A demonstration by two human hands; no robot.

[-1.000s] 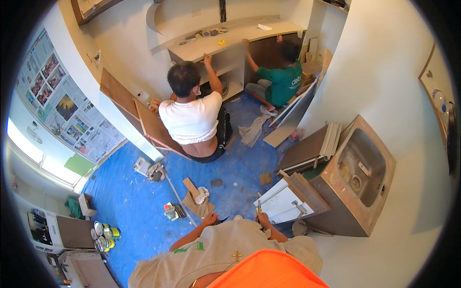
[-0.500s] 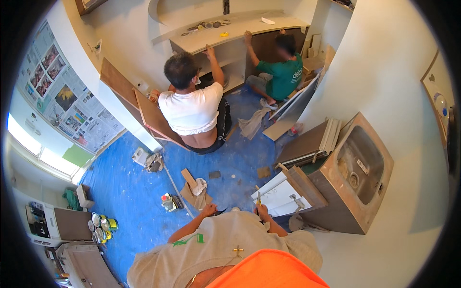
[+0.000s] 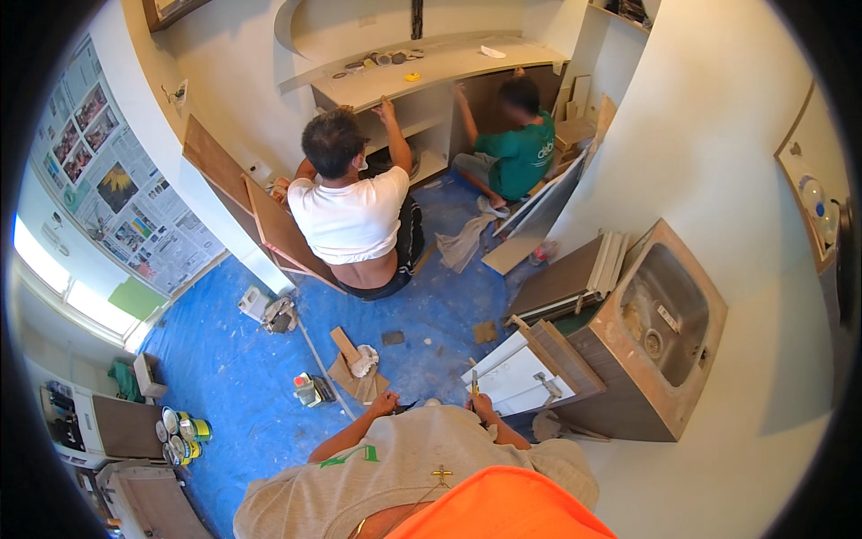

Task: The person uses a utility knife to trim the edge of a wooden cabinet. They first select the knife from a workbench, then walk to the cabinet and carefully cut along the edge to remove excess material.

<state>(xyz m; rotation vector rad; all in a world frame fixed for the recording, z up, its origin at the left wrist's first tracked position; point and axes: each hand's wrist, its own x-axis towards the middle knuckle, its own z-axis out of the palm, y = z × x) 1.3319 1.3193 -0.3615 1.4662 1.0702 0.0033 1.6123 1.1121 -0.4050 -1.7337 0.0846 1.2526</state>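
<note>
Kitchen-type room is undergoing renovation: sink unit [image 3: 639,370] standing, cabinet panels [image 3: 561,278] leaning beside it, blue floor sheeting [image 3: 233,386] spreading around it.

Blue covered the floor sheet [image 3: 242,386], smeared with whitish dust. The wearer's T-shirt [image 3: 395,481] was greyish beige with a green mark, the cross [image 3: 442,472] over it gold-coloured, the cloth [image 3: 512,508] below bright orange. I saw yellow on the slim tool [image 3: 475,382] in the right hand [image 3: 484,408]; the small thing [image 3: 408,407] at the left hand [image 3: 384,404] looked dark. One co-worker's shirt [image 3: 346,223] was plain white, the other's top [image 3: 516,171] green with white print. Newspaper sheets [image 3: 121,180] mixed grey print, colour photographs and a yellow flower on black. The sink basin [image 3: 673,296] was dull grey, the countertop [image 3: 449,65] cream.
</note>
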